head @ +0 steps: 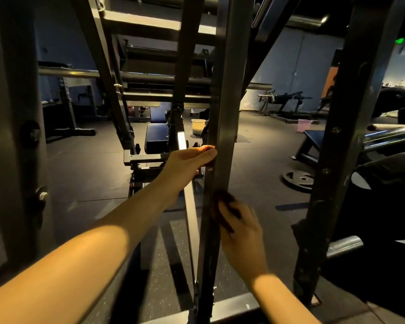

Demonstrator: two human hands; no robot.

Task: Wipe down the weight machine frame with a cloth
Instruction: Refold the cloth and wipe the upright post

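Observation:
A dark metal upright post of the weight machine frame runs through the middle of the view. My left hand grips this post from the left, fingers curled round its edge. Lower down, my right hand holds a dark cloth and presses it against the same post. The right hand and cloth are blurred. Much of the cloth is hidden under my fingers.
Another dark frame post stands at the right and a wide one at the left. A padded bench sits behind the frame. A weight plate, a cream bucket and a pink bucket are on the floor.

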